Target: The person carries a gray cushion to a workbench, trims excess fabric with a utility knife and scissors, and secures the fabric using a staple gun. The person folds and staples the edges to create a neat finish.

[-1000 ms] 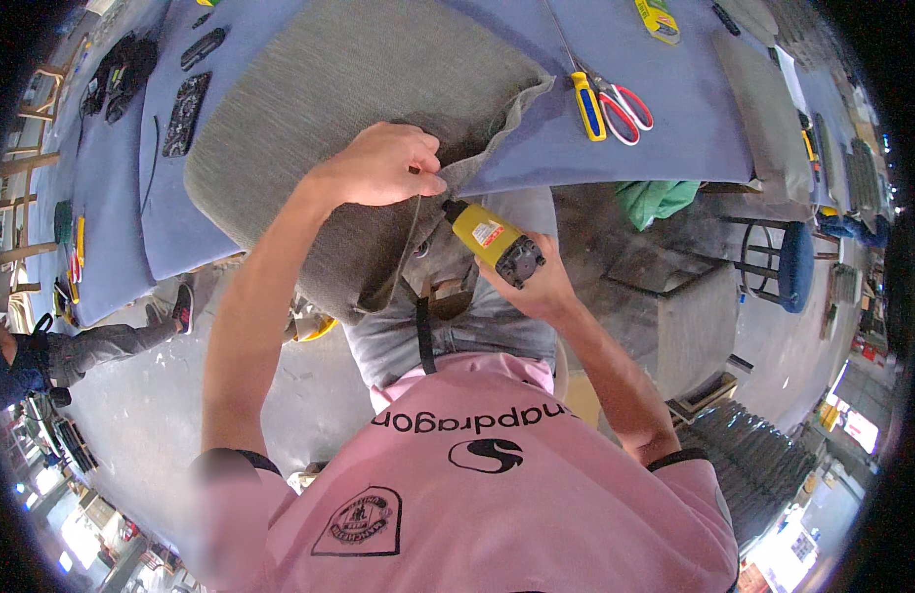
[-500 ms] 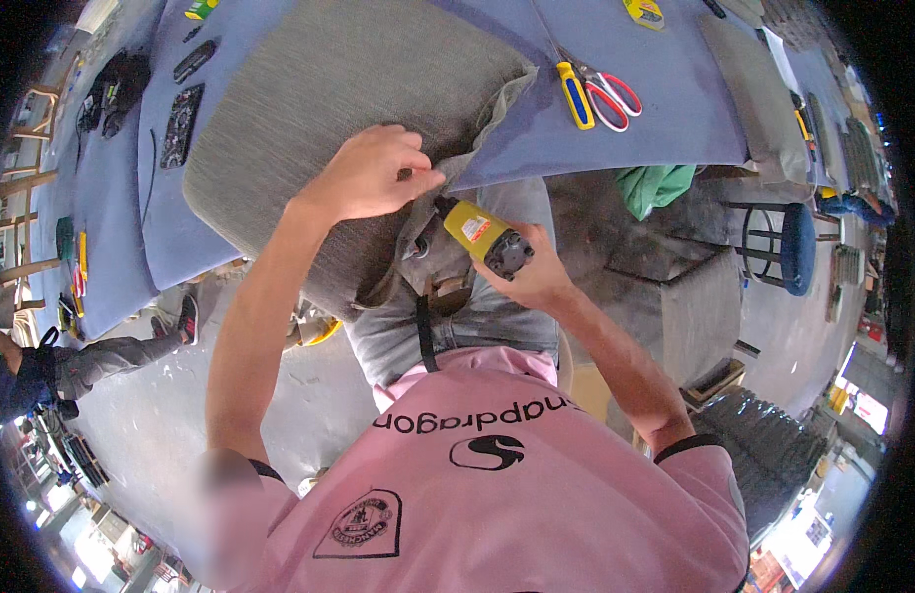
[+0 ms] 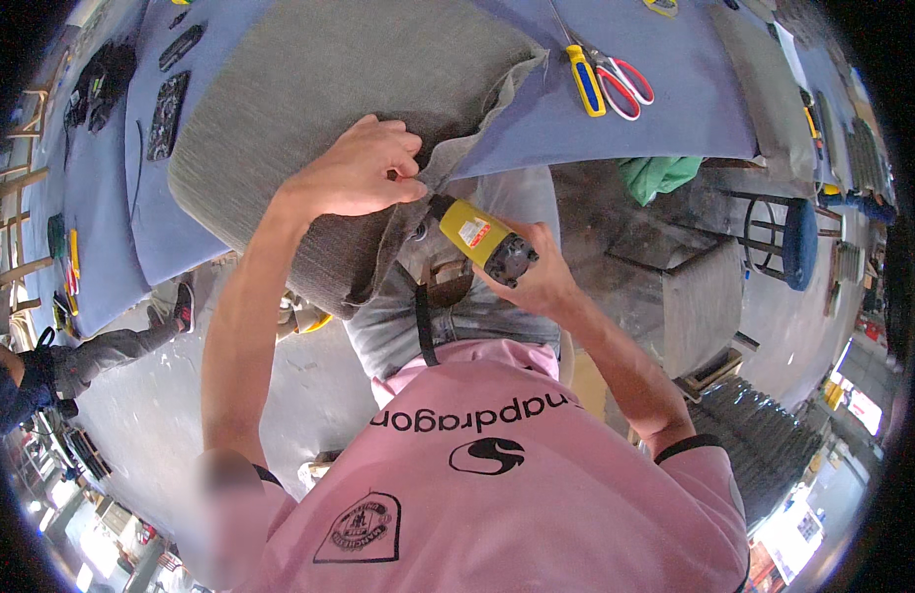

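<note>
A large grey upholstered cushion (image 3: 309, 109) lies on the blue-covered table (image 3: 675, 109), overhanging its near edge. My left hand (image 3: 364, 168) pinches the loose grey fabric at the cushion's near corner. My right hand (image 3: 532, 272) grips a yellow and black staple gun (image 3: 482, 237), its nose pressed against the fabric just below my left fingers.
Red-handled scissors (image 3: 625, 79) and a yellow-and-blue handled tool (image 3: 584, 79) lie on the table to the right. Dark tools (image 3: 166, 109) sit on the table's left. A green cloth (image 3: 660, 173) hangs under the table. A blue stool (image 3: 798, 242) stands right. Another person's leg (image 3: 122, 341) is at left.
Both hands and the staple gun have held their place at the cushion's corner; the view has shifted slightly, and my left fingers have closed tighter on the fabric.
</note>
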A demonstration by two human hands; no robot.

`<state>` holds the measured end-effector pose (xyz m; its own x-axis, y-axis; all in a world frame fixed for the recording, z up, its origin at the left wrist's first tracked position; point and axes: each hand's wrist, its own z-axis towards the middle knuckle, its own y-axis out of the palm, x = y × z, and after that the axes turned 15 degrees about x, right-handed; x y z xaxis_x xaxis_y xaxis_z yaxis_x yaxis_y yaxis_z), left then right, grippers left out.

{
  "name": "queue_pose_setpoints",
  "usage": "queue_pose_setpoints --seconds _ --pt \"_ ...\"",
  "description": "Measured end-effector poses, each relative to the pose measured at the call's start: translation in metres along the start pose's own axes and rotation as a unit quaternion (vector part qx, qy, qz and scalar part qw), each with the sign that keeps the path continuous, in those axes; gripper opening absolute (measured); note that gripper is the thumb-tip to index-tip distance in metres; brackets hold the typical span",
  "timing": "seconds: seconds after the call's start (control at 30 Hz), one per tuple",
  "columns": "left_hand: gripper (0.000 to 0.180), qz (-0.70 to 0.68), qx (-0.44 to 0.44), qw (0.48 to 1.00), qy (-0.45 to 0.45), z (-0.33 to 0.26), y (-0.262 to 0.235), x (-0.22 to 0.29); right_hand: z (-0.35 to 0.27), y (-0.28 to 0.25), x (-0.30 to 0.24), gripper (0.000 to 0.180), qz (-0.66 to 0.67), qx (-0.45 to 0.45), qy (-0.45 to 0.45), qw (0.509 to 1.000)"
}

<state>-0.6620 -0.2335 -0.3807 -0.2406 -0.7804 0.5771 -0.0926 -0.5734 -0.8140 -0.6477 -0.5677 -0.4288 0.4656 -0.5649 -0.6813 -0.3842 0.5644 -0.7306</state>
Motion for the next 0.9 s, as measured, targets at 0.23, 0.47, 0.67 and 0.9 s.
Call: queue_pose_setpoints --seconds 0.23,0.47,0.67,0.9 --pt "0.042 0.064 0.053 0.997 0.004 -0.004 0.005 0.01 0.008 0.012 0.009 0.081 0.004 0.027 -0.021 0.999" --pt "0.045 0.103 -0.022 0.994 0.021 -0.003 -0.007 0.013 0.005 -0.009 -0.014 0.082 0.024 -0.024 0.123 0.992" --pt "0.046 0.022 -0.036 0.999 0.012 -0.008 -0.006 0.002 -0.007 0.009 -0.006 0.081 0.017 0.053 -0.064 0.996" --pt "0.043 0.028 0.005 1.0 0.006 -0.006 0.003 0.002 -0.001 0.011 -0.014 0.075 0.01 -0.008 0.014 1.0"
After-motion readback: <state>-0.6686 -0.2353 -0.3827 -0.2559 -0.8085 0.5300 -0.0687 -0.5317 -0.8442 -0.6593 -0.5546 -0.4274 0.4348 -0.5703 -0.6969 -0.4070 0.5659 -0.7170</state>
